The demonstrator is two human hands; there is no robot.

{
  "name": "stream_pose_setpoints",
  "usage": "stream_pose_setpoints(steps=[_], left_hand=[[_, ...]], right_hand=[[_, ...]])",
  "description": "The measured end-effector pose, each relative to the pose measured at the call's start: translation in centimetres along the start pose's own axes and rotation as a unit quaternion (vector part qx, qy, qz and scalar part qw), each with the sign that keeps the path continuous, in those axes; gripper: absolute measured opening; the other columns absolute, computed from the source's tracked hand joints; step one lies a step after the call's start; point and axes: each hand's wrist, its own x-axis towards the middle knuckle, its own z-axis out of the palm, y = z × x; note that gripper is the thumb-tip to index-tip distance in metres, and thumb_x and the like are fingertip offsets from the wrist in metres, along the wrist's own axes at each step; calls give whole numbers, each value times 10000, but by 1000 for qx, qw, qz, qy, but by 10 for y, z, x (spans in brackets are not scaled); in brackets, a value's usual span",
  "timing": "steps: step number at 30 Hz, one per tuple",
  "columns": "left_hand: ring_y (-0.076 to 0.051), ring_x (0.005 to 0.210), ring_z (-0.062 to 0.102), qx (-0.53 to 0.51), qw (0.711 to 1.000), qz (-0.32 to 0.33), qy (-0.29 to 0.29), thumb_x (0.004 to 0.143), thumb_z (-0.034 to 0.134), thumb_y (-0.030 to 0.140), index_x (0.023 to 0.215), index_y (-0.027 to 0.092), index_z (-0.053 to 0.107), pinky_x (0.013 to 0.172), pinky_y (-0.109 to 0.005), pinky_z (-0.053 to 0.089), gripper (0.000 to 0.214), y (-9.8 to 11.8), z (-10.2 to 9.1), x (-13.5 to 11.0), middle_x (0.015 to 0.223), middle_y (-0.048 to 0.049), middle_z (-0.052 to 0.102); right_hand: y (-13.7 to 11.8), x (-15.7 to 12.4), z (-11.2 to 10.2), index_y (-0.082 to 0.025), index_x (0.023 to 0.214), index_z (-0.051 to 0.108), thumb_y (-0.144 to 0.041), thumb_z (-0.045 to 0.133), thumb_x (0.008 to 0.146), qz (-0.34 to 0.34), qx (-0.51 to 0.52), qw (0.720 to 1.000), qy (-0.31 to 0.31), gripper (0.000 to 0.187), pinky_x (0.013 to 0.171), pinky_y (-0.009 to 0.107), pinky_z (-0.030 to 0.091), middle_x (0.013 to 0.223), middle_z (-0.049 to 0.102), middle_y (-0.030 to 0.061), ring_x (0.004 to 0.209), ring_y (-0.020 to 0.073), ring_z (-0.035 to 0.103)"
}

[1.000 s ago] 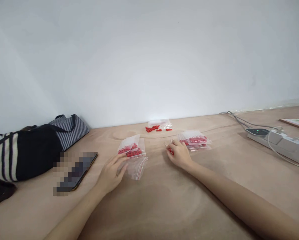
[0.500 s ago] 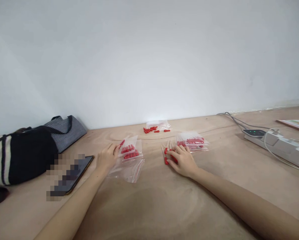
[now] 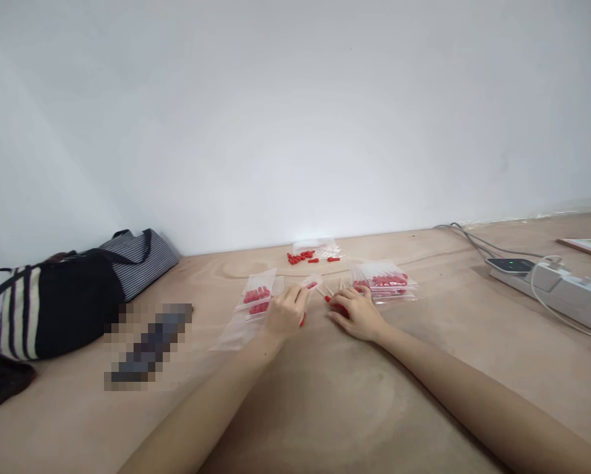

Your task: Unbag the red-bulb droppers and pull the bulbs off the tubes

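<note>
My left hand (image 3: 288, 311) is closed, palm down, beside a stack of clear zip bags (image 3: 258, 295) with red bulbs showing in them. A red-bulbed piece with a pale thin stem, like a dropper (image 3: 302, 320), pokes out below its fingers. Beyond the fingertips shows a small pale, clear-looking piece with red in it (image 3: 313, 285); whether the hand grips it too is hard to see. My right hand (image 3: 357, 313) is curled over several red-bulbed droppers (image 3: 338, 307) on the table, their pale stems pointing away. Its fingers partly hide them.
Past the right hand lies a pile of filled zip bags (image 3: 384, 280). Loose red bulbs (image 3: 300, 257) sit by a clear bag (image 3: 319, 247) near the wall. A power strip (image 3: 562, 289) with cables is on the right; a blurred phone (image 3: 149, 345) and a black bag (image 3: 72, 309) are left.
My left hand has moved right, from the zip bags to close beside the droppers, carrying a red item. My right hand stays over the droppers. The view has shifted slightly.
</note>
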Motion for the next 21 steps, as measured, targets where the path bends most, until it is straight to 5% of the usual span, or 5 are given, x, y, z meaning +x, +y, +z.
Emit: stream_pose_setpoints(steps=[6, 11, 17, 21], left_hand=[[-152, 707, 567, -191, 976, -86, 63, 863, 367, 217, 764, 167, 540, 634, -249, 434, 205, 5, 18, -8, 756, -40, 591], [-132, 657, 552, -262, 953, -145, 55, 821, 434, 200, 688, 170, 522, 617, -236, 430, 163, -1, 29, -10, 687, -3, 579], [-146, 689, 538, -224, 973, -51, -29, 816, 424, 143, 702, 165, 534, 642, -257, 423, 159, 8, 30, -9, 733, -23, 566], [-170, 805, 538, -213, 976, -13, -53, 798, 464, 158, 818, 163, 552, 729, -285, 424, 90, 8, 22, -12, 866, -48, 576]], right_hand=[[-4, -3, 0, -218, 900, 571, -327, 469, 809, -23, 25, 999, 23, 175, 890, 428, 157, 885, 623, 37, 908, 188, 493], [-4, -6, 3, -211, 891, 574, -247, 480, 787, -45, 59, 996, 55, 144, 842, 386, 203, 812, 622, 29, 836, 173, 504], [-8, -6, 7, -194, 1041, 525, -236, 539, 728, -15, 25, 992, 122, 316, 777, 355, 231, 854, 595, 47, 813, 179, 489], [-5, -4, 14, -248, 872, 609, -194, 538, 739, -65, -33, 988, 138, 160, 781, 369, 208, 820, 584, 28, 824, 177, 472]])
